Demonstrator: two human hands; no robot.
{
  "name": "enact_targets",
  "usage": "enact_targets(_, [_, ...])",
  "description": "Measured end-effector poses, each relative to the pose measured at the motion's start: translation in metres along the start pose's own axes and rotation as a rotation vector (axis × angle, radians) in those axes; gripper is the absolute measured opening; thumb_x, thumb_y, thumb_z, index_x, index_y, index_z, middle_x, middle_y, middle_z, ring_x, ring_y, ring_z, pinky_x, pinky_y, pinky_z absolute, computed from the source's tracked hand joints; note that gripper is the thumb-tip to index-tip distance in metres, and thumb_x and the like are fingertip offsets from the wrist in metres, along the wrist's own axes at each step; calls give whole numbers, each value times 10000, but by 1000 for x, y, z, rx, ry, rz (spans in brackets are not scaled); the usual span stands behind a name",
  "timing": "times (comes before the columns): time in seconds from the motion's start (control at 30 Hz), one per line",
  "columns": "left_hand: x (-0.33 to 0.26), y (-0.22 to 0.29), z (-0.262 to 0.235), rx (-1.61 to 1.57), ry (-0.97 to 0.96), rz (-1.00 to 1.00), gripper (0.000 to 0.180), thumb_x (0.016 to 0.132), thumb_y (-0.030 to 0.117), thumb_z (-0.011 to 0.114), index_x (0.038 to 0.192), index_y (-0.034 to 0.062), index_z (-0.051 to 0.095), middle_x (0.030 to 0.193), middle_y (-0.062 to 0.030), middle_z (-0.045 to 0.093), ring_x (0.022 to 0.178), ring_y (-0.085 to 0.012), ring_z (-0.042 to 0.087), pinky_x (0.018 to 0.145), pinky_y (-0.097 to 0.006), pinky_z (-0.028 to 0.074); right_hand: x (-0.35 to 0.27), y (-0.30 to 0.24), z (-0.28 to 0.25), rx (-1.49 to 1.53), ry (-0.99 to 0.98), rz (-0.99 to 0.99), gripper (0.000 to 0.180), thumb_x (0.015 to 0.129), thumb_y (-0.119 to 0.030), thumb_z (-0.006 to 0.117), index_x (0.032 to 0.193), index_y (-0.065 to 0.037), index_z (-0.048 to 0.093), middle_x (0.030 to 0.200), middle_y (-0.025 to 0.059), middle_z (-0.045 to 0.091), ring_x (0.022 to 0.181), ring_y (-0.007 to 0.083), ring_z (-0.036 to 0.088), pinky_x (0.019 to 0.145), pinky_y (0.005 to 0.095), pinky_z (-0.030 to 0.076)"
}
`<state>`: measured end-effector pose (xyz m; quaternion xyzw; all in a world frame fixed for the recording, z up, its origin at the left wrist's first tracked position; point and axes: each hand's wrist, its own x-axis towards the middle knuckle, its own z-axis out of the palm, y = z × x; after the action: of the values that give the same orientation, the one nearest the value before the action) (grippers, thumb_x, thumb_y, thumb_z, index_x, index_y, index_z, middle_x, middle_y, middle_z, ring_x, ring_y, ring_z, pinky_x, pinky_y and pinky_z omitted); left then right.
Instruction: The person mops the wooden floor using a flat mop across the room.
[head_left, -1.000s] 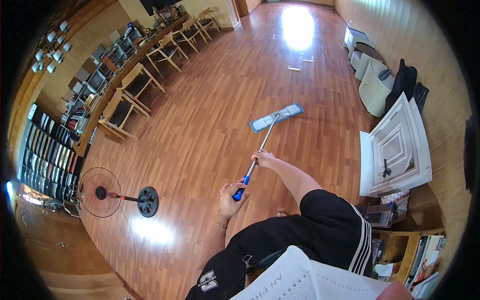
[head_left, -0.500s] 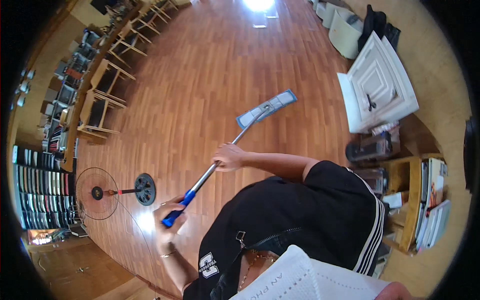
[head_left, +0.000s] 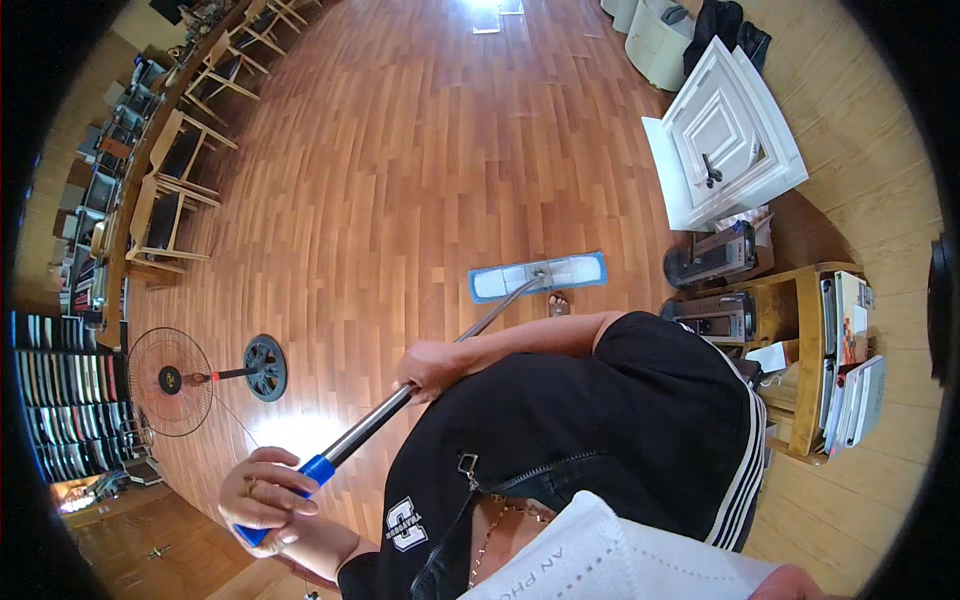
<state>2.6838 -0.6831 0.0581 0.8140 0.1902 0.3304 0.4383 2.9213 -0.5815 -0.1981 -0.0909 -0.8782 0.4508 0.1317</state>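
Observation:
A flat mop [head_left: 505,277] with a blue-edged, pale head lies on the wooden floor, just ahead of my foot [head_left: 559,305]. Its metal pole slants down to the left across my front and ends in a blue grip. My left hand [head_left: 268,493] is wrapped round that blue grip at the lower left. Farther up, my right hand [head_left: 432,370] closes round the bare metal part of the pole. My right forearm crosses in front of part of the pole near the mop head.
At left are a standing fan [head_left: 172,380] with a round base, a rack of books [head_left: 70,395] and wooden chairs [head_left: 165,225] along a long desk. At right stand a white cabinet [head_left: 720,140], dark upright devices [head_left: 712,255] and a wooden shelf [head_left: 805,375] with books.
The mop head has come back toward me and turned more crosswise. My left hand has moved down and left with the grip; my right hand has drawn closer to my body.

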Motion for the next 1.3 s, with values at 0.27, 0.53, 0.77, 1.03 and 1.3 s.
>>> enact_targets(0.27, [70, -49, 74, -33, 417, -45, 165, 691, 137, 709, 625, 69, 574, 657, -125, 672, 744, -308, 706, 869, -505, 441, -69, 60, -55, -108, 97, 17, 149, 682, -188, 665, 694, -109, 540, 669, 115, 562, 655, 365, 569, 532, 460, 422])
enact_targets(0.53, [216, -144, 133, 32, 299, -180, 126, 732, -27, 675, 693, 57, 591, 810, -84, 667, 949, -285, 659, 1000, -481, 352, -185, 172, -156, -594, 484, 311, 118, 704, -249, 665, 750, -183, 579, 824, 8, 613, 851, 277, 614, 652, 460, 468])
enact_targets(0.77, [342, -238, 191, 168, 246, -24, 113, 776, 2, 677, 774, 72, 589, 831, -69, 655, 946, -245, 657, 948, -407, 399, -275, 253, -243, -605, 651, 637, 204, 677, -333, 707, 774, -186, 604, 898, 32, 626, 938, 265, 609, 688, 435, 511])
enact_targets(1.03, [405, -311, 235, 289, 59, -4, 116, 758, 3, 691, 801, 63, 602, 868, -73, 653, 1021, -267, 630, 930, -412, 402, -329, 305, -291, -498, 603, 960, 305, 699, -420, 732, 807, -170, 596, 921, 11, 614, 986, 234, 609, 679, 457, 491])
enact_targets(1.3, [373, -286, 212, 293, 34, -52, 113, 743, 40, 687, 760, 79, 582, 846, -78, 643, 1023, -263, 622, 927, -392, 390, -297, 288, -252, -498, 763, 829, 374, 702, -441, 738, 812, -135, 552, 917, 25, 581, 911, 267, 580, 706, 449, 489])
